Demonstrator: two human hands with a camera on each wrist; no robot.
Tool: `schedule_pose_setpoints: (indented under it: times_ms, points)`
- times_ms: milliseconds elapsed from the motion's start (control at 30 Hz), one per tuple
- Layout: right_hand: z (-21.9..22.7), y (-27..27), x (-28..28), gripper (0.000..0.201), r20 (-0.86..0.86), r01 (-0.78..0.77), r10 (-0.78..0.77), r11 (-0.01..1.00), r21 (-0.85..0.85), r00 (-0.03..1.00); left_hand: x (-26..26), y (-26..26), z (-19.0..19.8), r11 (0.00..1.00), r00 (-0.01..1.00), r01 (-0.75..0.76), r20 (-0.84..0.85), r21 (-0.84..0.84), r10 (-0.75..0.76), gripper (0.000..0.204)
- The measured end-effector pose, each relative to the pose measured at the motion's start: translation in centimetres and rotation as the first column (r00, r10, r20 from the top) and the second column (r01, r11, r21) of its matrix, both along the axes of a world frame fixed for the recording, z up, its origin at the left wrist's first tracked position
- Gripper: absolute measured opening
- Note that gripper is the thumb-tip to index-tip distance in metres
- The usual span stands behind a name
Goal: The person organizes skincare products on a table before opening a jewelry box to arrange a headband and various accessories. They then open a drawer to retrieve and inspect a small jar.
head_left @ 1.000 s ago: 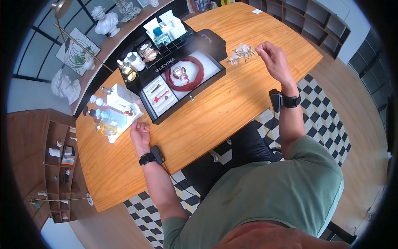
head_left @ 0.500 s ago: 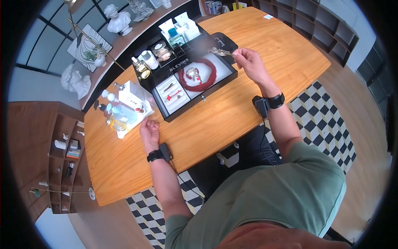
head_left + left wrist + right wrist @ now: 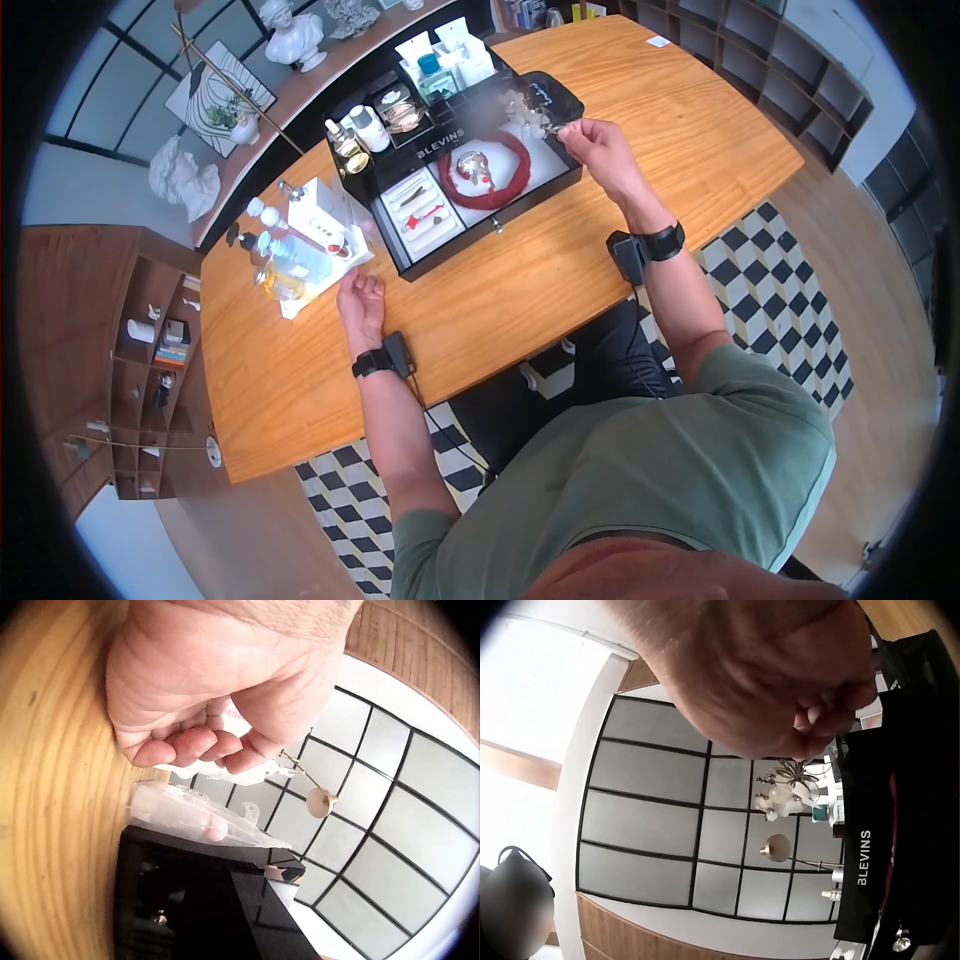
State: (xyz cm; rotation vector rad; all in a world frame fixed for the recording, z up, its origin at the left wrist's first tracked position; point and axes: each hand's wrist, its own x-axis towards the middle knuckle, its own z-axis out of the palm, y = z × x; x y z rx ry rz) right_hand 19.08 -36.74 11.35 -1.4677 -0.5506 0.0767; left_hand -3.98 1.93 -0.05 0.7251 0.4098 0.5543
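Note:
My right hand point(image 3: 602, 155) pinches one end of a floral hair ornament point(image 3: 522, 112) over the back right corner of a black jewelry box's drawer point(image 3: 545, 168). Pale petals and thin metallic leaves of this ornament show beyond the fingertips in the right wrist view. Inside the drawer lie a dark red ring-shaped piece point(image 3: 488, 201), a silvery brooch-like piece point(image 3: 472, 166) within it, and a white insert with small jewelry point(image 3: 424, 217). On the table, palm up with loosely curled fingers, my left hand point(image 3: 362, 305) rests beside a white tray point(image 3: 291, 311) and holds nothing.
Several bottles, including a blue one point(image 3: 303, 258), stand on the white tray at left. Cosmetics and a teal-capped bottle point(image 3: 436, 78) fill the box's upper compartments. A black pouch-like case point(image 3: 562, 95) lies behind the drawer. The wooden table's point(image 3: 690, 150) front edge is near my body.
My right hand has picked up the ornament from the table right of the box and carried it left over the drawer's corner. The left hand stays where it was.

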Motion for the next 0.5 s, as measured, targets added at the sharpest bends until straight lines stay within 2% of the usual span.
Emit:
schedule_pose_setpoints:
  times_ms: [300,367,500]
  points:
    - [-0.7,0.5,1.1,0.025,-0.073,0.056,-0.071,0.981,-0.186,0.995,0.0,-0.1,0.2,1.000,1.000,-0.007,-0.019,0.000,0.007,0.017]
    - [-1.0,0.6,1.8,0.024,0.025,0.104,-0.101,0.954,-0.280,0.995,0.1,0.2,-0.1,1.000,1.000,0.003,-0.005,0.003,-0.003,0.017]
    - [0.4,0.8,0.9,0.022,0.048,0.149,-0.141,0.921,-0.360,0.989,0.1,0.3,-0.3,1.000,1.000,0.001,-0.007,-0.017,-0.001,0.017]
